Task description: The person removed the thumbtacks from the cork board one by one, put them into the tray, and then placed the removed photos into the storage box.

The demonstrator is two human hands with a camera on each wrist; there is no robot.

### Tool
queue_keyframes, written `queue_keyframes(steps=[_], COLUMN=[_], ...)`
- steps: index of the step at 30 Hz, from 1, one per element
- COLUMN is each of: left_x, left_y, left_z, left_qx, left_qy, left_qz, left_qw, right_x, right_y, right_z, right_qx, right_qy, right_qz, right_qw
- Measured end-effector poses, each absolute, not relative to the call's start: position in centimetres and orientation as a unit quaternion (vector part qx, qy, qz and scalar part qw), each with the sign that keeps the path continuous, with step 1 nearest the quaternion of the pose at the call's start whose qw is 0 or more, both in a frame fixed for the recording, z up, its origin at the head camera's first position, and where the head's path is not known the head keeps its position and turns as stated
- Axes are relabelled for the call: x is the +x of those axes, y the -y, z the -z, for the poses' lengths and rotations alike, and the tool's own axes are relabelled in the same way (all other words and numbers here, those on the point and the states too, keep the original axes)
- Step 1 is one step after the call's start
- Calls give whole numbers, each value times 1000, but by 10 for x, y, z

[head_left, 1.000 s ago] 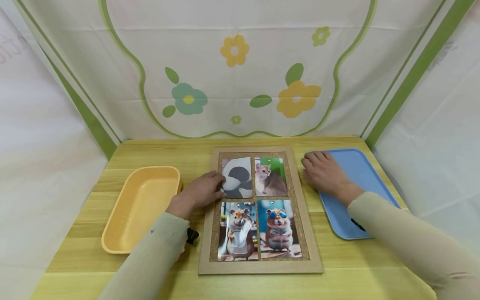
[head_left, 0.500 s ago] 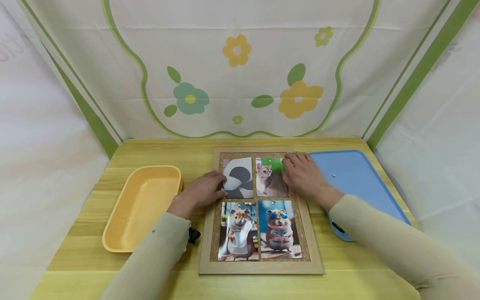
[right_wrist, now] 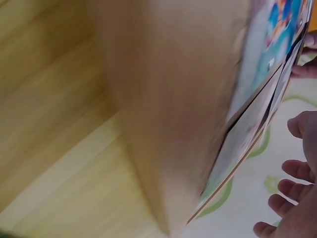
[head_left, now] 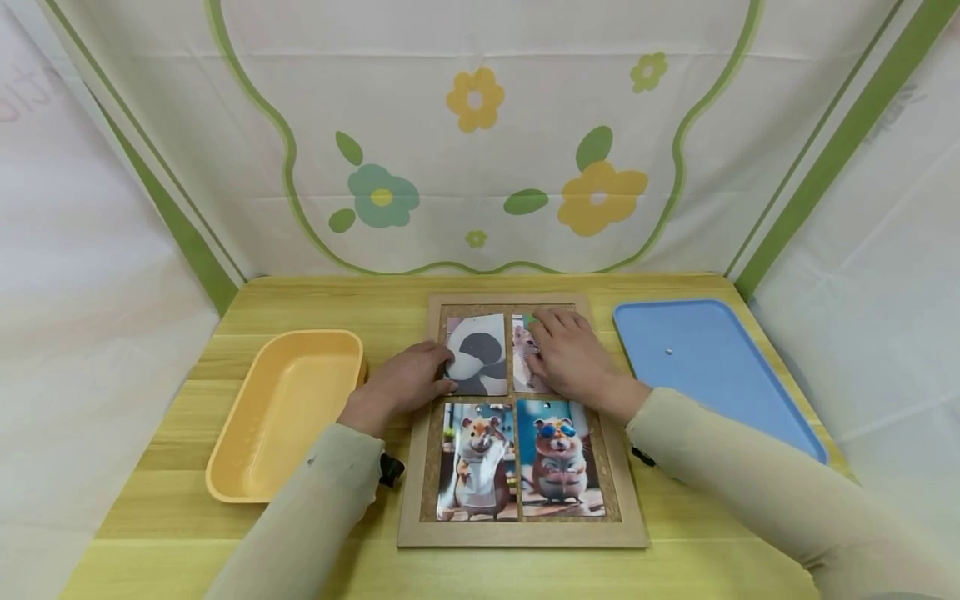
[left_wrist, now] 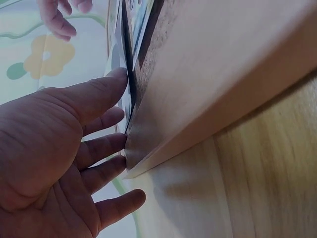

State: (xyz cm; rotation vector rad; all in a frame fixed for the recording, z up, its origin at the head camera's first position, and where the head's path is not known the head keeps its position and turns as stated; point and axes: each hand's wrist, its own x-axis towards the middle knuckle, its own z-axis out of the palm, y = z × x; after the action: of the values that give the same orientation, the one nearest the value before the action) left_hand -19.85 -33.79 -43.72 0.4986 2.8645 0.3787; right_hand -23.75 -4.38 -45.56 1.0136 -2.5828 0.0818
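Note:
My left hand (head_left: pixel 405 379) touches the left edge of a black-and-white photo (head_left: pixel 483 342) on a framed corkboard (head_left: pixel 517 535). In the left wrist view the fingers (left_wrist: pixel 101 148) are nearly straight and spread along the edge. My right hand (head_left: pixel 573 358) is over the cat photo (head_left: pixel 522 358) and hides most of it. The right wrist view shows this hand's thumb and fingers apart, with nothing visible between them. Lower on the board are two hamster photos, one in an apron (head_left: pixel 480 475) and one in sunglasses (head_left: pixel 561 462), each with a pushpin at its top.
To the left stands a yellow plastic bin (head_left: pixel 281 417). A blue tray (head_left: pixel 720 367) on the right carries a small metallic pushpin (head_left: pixel 669 352). The wooden tabletop (head_left: pixel 360 308) ends at a flowered cloth backdrop (head_left: pixel 465 167).
My right hand has moved left from the blue tray onto the cat photo, uncovering the pushpin on the tray. The left hand has stayed at the black-and-white photo's edge.

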Motion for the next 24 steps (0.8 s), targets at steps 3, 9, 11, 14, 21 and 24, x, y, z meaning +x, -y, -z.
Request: queue_keyframes(steps=[3, 9, 11, 14, 21, 24], left_x=[-199, -200, -200, -201, -206, -208], left_y=[337, 336, 336, 337, 339, 342], left_z=[438, 439, 439, 439, 438, 436], left_qx=[168, 164, 163, 163, 165, 158], left_qy=[-972, -973, -973, -973, -965, -959], left_qz=[-129, -128, -128, -129, -178, -209], left_qw=[104, 103, 103, 104, 103, 103], right_x=[-234, -230, -230, -231, -233, -233], right_y=[55, 72, 75, 79, 81, 81], right_z=[456, 458, 458, 458, 459, 459], right_qx=[361, 355, 355, 360, 371, 374], right_qy=[917, 927, 930, 930, 928, 927], right_qz=[-23, -12, -11, -13, 2, 3], right_qw=[165, 118, 98, 69, 18, 0])
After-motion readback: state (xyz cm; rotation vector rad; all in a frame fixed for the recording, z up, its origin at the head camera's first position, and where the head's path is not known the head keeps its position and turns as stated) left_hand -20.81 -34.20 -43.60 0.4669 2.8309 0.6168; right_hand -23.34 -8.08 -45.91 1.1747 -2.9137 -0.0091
